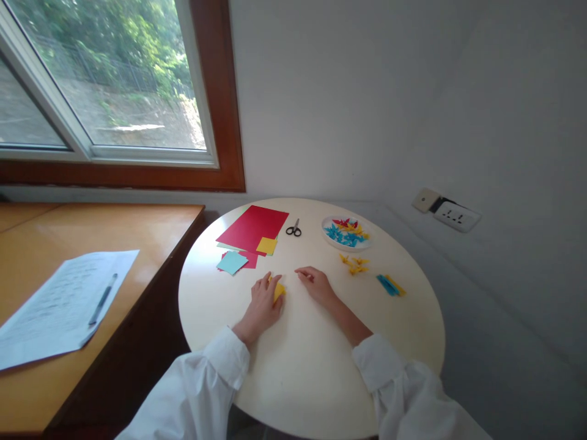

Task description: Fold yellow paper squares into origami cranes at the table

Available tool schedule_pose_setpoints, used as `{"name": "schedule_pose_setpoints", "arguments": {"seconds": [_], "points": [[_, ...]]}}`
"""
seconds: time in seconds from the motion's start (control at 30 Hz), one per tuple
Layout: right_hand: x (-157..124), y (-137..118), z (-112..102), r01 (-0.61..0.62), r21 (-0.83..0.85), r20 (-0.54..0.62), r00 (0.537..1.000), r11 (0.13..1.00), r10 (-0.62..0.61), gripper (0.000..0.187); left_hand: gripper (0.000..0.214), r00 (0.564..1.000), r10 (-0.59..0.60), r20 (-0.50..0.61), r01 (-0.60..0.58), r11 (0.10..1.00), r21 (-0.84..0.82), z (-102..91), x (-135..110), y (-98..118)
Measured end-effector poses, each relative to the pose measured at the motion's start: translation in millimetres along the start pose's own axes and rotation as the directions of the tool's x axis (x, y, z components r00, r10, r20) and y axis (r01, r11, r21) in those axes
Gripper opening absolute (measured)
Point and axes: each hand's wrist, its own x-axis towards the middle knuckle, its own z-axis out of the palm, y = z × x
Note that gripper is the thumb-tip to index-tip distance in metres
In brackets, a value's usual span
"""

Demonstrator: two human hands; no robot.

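My left hand (265, 299) is over the white round table with its fingers bent around a small yellow piece of paper (279, 291). Part of that paper is hidden under the hand, so its fold cannot be made out. To the right, my right hand (317, 285) hovers at or just above the tabletop, its fingers loosely bent and nothing visible in them. Beyond my left hand lie light-blue paper squares (232, 262) on pink-red ones (250, 260). A yellow square (266, 245) rests on the corner of a large red sheet (254, 227).
Black-handled scissors (294, 230) lie at the back. A white dish (347, 247) holds blue, yellow and red folded-paper pieces. Several yellow folded pieces (354, 264) and blue and yellow strips (389, 285) are at right. Written paper (55, 305) and a pen (103, 299) occupy the wooden desk (156, 226).
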Motion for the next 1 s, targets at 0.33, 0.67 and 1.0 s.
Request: {"name": "schedule_pose_setpoints", "arguments": {"seconds": [0.33, 0.67, 1.0], "points": [[-39, -33, 11, 0.308, -0.260, 0.188, 0.946, 0.915, -0.265, 0.028, 0.052, 0.997, -0.026, -0.078, 0.027, 1.000, 0.006, 0.2, 5, -7], [-43, -36, 12, 0.323, -0.326, 0.220, 0.940, 0.888, -0.261, 0.029, 0.042, 0.988, -0.148, -0.032, 0.149, 0.988, 0.035, -10.7, 10, 1], [-50, -32, 20, 0.271, -0.237, 0.091, 0.962, 0.933, -0.256, 0.032, 0.035, 0.978, -0.199, -0.056, 0.145, 0.854, -0.500, -6.7, 13, 0]]}}
